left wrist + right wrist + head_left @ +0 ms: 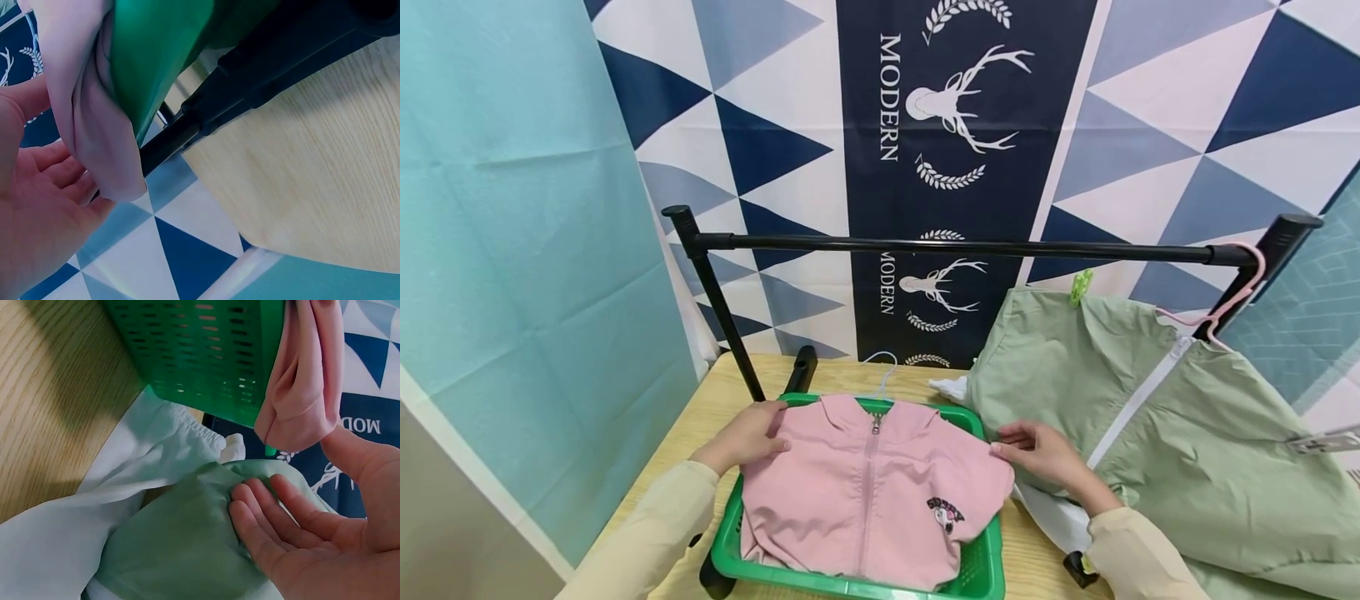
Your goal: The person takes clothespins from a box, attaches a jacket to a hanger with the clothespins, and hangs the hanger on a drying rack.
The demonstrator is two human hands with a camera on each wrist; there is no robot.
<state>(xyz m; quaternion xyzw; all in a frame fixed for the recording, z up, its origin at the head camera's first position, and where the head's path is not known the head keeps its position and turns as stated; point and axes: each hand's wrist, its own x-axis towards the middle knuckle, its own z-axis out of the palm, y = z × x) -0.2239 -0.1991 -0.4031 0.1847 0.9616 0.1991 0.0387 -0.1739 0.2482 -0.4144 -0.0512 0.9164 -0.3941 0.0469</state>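
A pink zip-up jacket (842, 492) with a small printed patch lies spread front-up over a green plastic basket (990, 550). My left hand (750, 435) touches the jacket's shoulder and sleeve at left, fingers loosely bent. In the left wrist view a fold of pink cloth (94, 125) hangs against that hand (44, 200), covering the fingertips. My right hand (1041, 454) is at the opposite sleeve; its thumb touches the pink cloth (306, 406). The other fingers (281, 519) extend apart from the sleeve, beside a light green zip-up jacket (181, 537).
A black rail (925, 246) spans above the basket. The light green jacket (1075, 367) hangs at right on a pink hanger (1251, 287), with a green clip (1081, 286). A pale blue hanger hook (887, 360) rises behind the basket on the wooden table (681, 433).
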